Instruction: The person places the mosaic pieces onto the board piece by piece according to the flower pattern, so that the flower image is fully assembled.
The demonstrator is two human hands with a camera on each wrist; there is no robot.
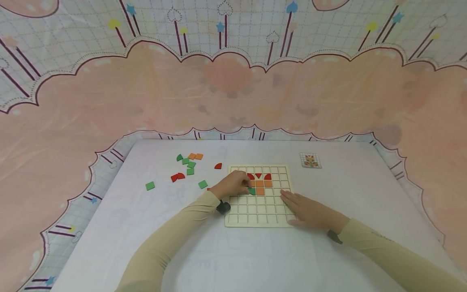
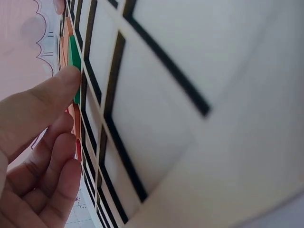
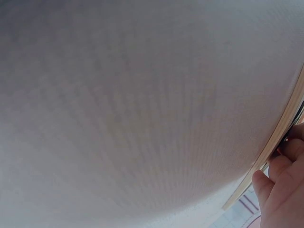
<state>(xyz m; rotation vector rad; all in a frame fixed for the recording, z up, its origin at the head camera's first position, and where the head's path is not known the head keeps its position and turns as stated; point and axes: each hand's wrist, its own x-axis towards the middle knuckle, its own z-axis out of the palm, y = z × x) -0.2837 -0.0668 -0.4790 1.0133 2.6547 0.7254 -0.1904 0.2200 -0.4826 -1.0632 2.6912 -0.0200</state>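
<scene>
Nearest, at the bottom of the frame, two beige sleeves (image 1: 197, 211) reach inward across the white table (image 1: 226, 259), each wrist bearing a dark device (image 1: 223, 208). The right hand (image 1: 310, 211) lies on the right border of the gridded board (image 1: 240, 224), fingers extended side by side, thumb apart, clamped on nothing.

The board, at centre, is divided into shallow square compartments. The left hand (image 1: 233, 183) covers part of its left side; the fingers are curled and the thumb touches a green piece (image 1: 252, 191) in the fourth row. Whether the fingers also clamp it, or whether it sits fully seated, cannot be told. One orange square (image 1: 260, 191) occupies the compartment just right of it. The third row holds three orange squares, one partly covered by the fingers; the second, two red quarter-rounds (image 1: 268, 177) with a red triangle (image 1: 258, 175) between.

Loose green, red and orange pieces (image 1: 190, 171) lie left of the board. Farther, upper right of it, lies a patterned card (image 1: 310, 160). A printed cloth (image 1: 233, 97) fills the background.
</scene>
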